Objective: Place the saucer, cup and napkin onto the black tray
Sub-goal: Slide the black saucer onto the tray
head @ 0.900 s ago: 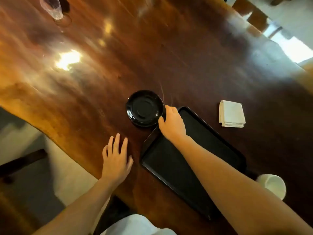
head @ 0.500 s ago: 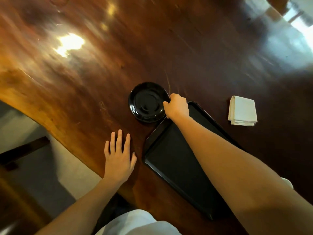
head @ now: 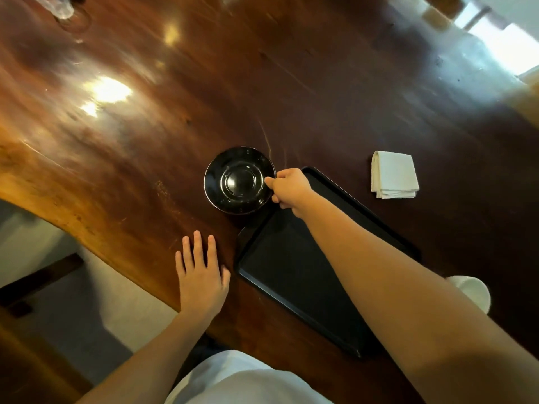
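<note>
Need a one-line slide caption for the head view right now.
Right hand pinches the black saucer's rim beside the empty black tray; left hand flat on the table.

**Gloss, matt and cloth on a polished wooden table**

The table (head: 180,118) is dark reddish wood with visible grain and a high polish that throws back bright patches of light. The saucer (head: 239,179) is black and glossy, like glazed ceramic, with ringed highlights at its centre. The tray (head: 294,275) is black with a flat, matt finish. The napkin (head: 394,178) looks like soft, folded white cloth. The cup (head: 474,293) is white and smooth. A clear glass (head: 59,7) stands far off.
</note>
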`<state>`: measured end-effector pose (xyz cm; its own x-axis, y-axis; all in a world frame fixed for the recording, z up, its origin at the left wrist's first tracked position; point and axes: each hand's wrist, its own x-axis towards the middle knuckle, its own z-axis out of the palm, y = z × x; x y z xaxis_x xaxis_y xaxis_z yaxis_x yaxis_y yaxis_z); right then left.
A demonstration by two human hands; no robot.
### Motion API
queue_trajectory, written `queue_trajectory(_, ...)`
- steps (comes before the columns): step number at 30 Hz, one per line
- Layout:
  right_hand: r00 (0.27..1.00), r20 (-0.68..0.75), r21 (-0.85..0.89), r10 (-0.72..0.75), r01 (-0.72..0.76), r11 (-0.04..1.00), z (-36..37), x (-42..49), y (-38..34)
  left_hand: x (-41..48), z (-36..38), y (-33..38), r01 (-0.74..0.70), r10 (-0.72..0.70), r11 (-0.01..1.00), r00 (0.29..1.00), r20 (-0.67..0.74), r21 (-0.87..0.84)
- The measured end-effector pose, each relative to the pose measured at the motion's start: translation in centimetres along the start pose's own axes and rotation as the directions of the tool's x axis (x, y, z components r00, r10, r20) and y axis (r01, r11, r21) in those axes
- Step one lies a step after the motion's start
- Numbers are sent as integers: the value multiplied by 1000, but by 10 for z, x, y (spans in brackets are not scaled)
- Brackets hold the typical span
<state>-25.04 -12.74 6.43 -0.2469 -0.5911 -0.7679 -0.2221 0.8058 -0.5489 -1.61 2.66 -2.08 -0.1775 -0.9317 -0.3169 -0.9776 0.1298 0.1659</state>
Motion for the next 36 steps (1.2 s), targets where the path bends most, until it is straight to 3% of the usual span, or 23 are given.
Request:
queue_trajectory(12, 987, -118, 315, 112, -69, 947, -47, -53, 74, -31, 14, 10, 5, -5, 1000, 1000, -15, -10)
queue_trajectory(18, 942, -184, 517, 281, -151, 843, -63, -68, 122, -44, 25, 15, 9, -9, 1000, 1000, -29, -2)
queue_trajectory(28, 846, -122, 795, 519, -230, 561, -57, -73, 158, -56, 31, 10, -26, 27, 999, 999, -19, 33)
queue_trajectory(36, 844, -108, 826, 525, -217, 520, -51, -68, 154, -57, 25, 10, -50, 51, 998, 999, -17, 46)
